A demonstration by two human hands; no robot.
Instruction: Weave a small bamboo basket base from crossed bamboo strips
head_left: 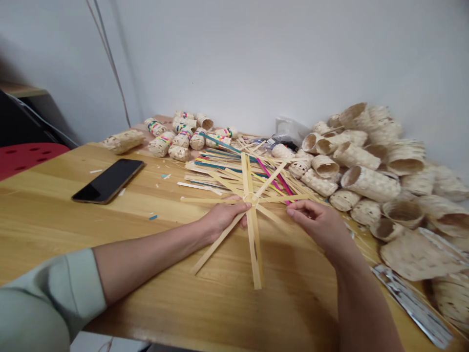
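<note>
My L grip (220, 219) pinches the pale strip star (252, 198) nr its crossing, thumb on top, holding it over the desk (164, 288), approx. mid-view. My R grip (318, 222) is curled by the end of a R-pointing strip; can't tell if it's pinching it. Loose strips (220, 168) lie behind, w/ woven tubes (372, 183) to the R & a phone (110, 182) to the L.

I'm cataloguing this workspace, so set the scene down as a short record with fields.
Left hand: holds the star of strips near its centre
Right hand: beside the star's right-hand side; grip unclear
Loose strips: piled beyond the star
Woven tubes: heaped at right
Colour-banded pieces: at the back, left of centre
Phone: screen dark, lying on the wooden table
</note>
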